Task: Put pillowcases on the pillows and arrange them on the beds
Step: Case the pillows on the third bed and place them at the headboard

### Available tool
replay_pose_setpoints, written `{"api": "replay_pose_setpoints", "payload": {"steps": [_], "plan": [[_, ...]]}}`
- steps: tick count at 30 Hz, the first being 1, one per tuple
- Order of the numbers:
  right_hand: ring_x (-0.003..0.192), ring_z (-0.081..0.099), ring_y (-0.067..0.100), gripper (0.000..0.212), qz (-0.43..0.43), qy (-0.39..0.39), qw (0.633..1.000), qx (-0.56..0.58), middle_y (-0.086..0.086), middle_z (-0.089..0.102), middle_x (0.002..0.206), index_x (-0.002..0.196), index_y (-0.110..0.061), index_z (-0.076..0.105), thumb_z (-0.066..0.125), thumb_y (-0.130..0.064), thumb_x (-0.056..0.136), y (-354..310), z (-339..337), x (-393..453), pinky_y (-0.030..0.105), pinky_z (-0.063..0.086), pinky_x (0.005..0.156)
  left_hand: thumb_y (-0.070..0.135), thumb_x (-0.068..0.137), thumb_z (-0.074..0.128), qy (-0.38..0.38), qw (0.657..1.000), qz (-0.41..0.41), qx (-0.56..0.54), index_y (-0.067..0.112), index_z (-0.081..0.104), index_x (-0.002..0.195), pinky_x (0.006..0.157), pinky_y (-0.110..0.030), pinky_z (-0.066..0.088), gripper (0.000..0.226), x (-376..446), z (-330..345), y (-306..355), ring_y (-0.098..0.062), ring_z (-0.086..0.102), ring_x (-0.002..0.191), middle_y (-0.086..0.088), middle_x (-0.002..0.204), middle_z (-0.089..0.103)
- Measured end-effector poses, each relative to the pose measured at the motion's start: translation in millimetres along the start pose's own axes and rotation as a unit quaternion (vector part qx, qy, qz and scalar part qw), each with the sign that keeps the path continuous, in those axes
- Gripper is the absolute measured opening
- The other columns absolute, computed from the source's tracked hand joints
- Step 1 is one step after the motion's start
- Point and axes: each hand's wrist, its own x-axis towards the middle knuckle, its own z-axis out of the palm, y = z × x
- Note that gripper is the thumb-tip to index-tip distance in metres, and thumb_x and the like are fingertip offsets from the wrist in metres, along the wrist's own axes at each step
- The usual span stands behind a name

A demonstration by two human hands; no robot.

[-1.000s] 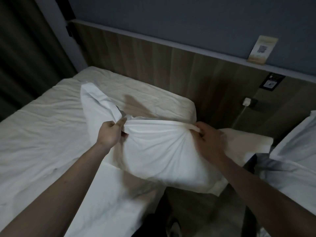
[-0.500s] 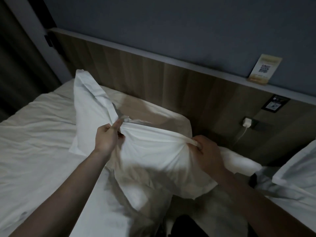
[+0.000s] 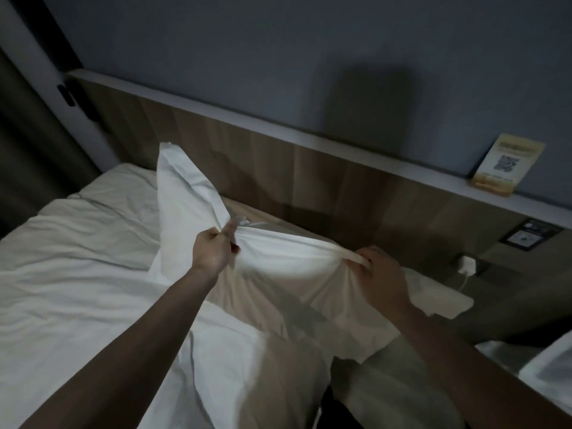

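A hotel bedroom: a white-sheeted bed (image 3: 77, 289) at 9 o'clock against a wood-panelled headboard wall (image 3: 309, 181), a QR-code card (image 3: 507, 165) on its ledge at 2 o'clock, a plugged-in charger (image 3: 465, 264) at 3 o'clock.

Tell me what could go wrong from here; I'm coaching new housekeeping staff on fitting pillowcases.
1. Both the left hand and the right hand pinch only the edge of the pillowcase; a shake could pull it free.
2. The pillow hangs past the side of the bed, so a slip could drop it into the gap.
3. A wide swing could snag the charger plugged in beside it.
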Motion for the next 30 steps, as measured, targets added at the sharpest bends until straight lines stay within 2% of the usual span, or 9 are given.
{"api": "replay_pose_setpoints", "payload": {"steps": [6,9,11,15,20,24,26,28,30], "plan": [[0.095,0.068,0.03,0.026,0.031,-0.035,0.999,-0.018,0.007,0.071,0.098,0.101,-0.011,0.073,0.058,-0.032,0.096,41.7,27.7,73.8,0.037,0.048,0.078,0.043,0.097,0.065,-0.005,0.999,-0.028,0.03,-0.004,0.072,0.075,0.06,-0.028,0.043,0.052,71.6,56.4,10.3,-0.02,0.061,0.066,-0.008,0.064,0.069],[0.084,0.066,0.029,0.014,0.027,-0.046,0.999,-0.01,0.004,0.067,0.09,0.094,-0.014,0.07,0.063,-0.026,0.095,61.1,36.9,105.8,0.036,0.048,0.071,0.04,0.099,0.063,-0.008,0.998,-0.038,0.05,-0.008,0.073,0.08,0.056,-0.027,0.04,0.053,103.1,84.1,12.8,-0.017,0.058,0.064,-0.007,0.063,0.067],[0.082,0.065,0.027,0.006,0.034,-0.054,0.998,-0.001,0.002,0.066,0.089,0.093,-0.015,0.07,0.067,-0.02,0.095,71.3,40.8,125.0,0.04,0.05,0.072,0.039,0.1,0.062,-0.015,0.997,-0.044,0.054,-0.006,0.073,0.077,0.057,-0.027,0.04,0.052,122.2,102.4,14.5,-0.017,0.057,0.065,-0.007,0.064,0.066],[0.085,0.064,0.022,0.01,0.057,-0.066,0.996,0.001,-0.001,0.064,0.09,0.097,-0.016,0.069,0.064,-0.025,0.097,92.4,50.9,163.8,0.04,0.053,0.075,0.038,0.1,0.062,-0.02,0.997,-0.064,0.043,-0.004,0.072,0.075,0.058,-0.027,0.04,0.049,155.4,135.4,23.8,-0.016,0.057,0.065,-0.007,0.066,0.067],[0.086,0.062,0.019,0.02,0.079,-0.086,0.993,0.021,0.0,0.065,0.094,0.103,-0.016,0.07,0.059,-0.033,0.1,109.2,63.1,207.2,0.037,0.053,0.078,0.036,0.094,0.064,-0.005,0.993,-0.118,0.004,0.004,0.069,0.07,0.062,-0.031,0.046,0.04,200.3,174.7,31.7,-0.023,0.059,0.066,-0.01,0.067,0.069],[0.09,0.063,0.016,0.025,0.123,-0.109,0.986,0.032,-0.002,0.066,0.098,0.108,-0.018,0.069,0.057,-0.039,0.1,121.3,78.5,228.8,0.037,0.053,0.08,0.035,0.092,0.065,0.003,0.989,-0.145,0.003,0.002,0.071,0.079,0.064,-0.032,0.05,0.036,230.6,202.8,26.1,-0.023,0.06,0.066,-0.009,0.068,0.069],[0.089,0.063,0.018,0.028,0.142,-0.126,0.981,0.037,0.0,0.066,0.097,0.106,-0.016,0.069,0.059,-0.042,0.099,132.5,86.6,235.9,0.035,0.05,0.078,0.04,0.094,0.064,-0.009,0.988,-0.149,0.033,0.002,0.072,0.082,0.072,-0.037,0.056,0.04,243.3,215.9,18.4,-0.025,0.065,0.071,-0.008,0.07,0.071],[0.096,0.064,0.023,0.034,0.167,-0.148,0.974,0.036,0.004,0.068,0.105,0.112,-0.014,0.069,0.057,-0.044,0.101,143.1,93.1,238.6,0.038,0.051,0.083,0.044,0.098,0.061,-0.031,0.985,-0.157,0.067,0.006,0.071,0.075,0.079,-0.039,0.058,0.045,252.0,228.0,11.0,-0.026,0.068,0.076,-0.006,0.071,0.073],[0.112,0.063,0.027,0.04,0.191,-0.157,0.969,0.011,0.009,0.068,0.122,0.127,-0.012,0.066,0.05,-0.041,0.105,149.6,97.0,238.0,0.039,0.048,0.095,0.042,0.1,0.057,-0.05,0.981,-0.17,0.072,0.009,0.072,0.077,0.08,-0.04,0.06,0.043,259.9,238.2,2.9,-0.024,0.07,0.078,-0.005,0.074,0.076]]}}
